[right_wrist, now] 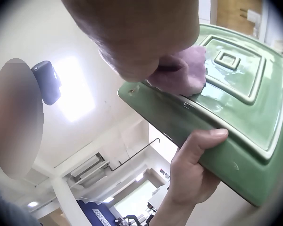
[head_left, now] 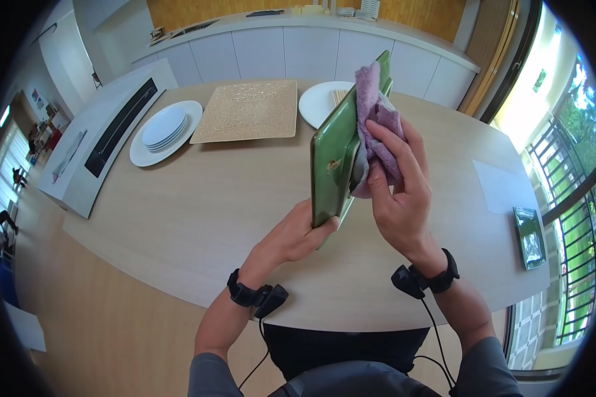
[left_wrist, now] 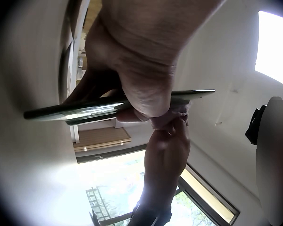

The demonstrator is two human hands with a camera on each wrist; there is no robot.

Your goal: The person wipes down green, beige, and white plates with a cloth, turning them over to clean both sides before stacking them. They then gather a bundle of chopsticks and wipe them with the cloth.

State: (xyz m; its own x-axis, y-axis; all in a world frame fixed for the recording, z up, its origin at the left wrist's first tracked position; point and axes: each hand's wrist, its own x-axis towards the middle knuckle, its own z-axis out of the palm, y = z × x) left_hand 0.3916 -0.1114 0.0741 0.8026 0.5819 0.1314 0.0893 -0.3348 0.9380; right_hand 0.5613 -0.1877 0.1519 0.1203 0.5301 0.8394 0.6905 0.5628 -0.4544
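Note:
A green square plate (head_left: pixel 331 152) is held up nearly on edge above the table. My left hand (head_left: pixel 288 235) grips its lower edge, with the thumb (right_wrist: pixel 212 136) lying on the underside in the right wrist view. Raised square ridges mark that glossy underside (right_wrist: pixel 254 141). My right hand (head_left: pixel 404 192) holds a bunched purple cloth (head_left: pixel 371 92) against the plate. In the right wrist view the cloth (right_wrist: pixel 193 75) lies on the underside near one edge, and the wrist covers part of it. From the left wrist view, the plate (left_wrist: pixel 85 109) appears almost edge-on.
A beige patterned square plate (head_left: pixel 248 116) lies on the table (head_left: pixel 238 192). Left of it, small white plates (head_left: pixel 165 126) are stacked on a larger plate (head_left: pixel 142 156). Another white plate (head_left: pixel 313 104) sits behind the green one. At right are a pale sheet (head_left: pixel 503 185) and a dark green dish (head_left: pixel 530 238).

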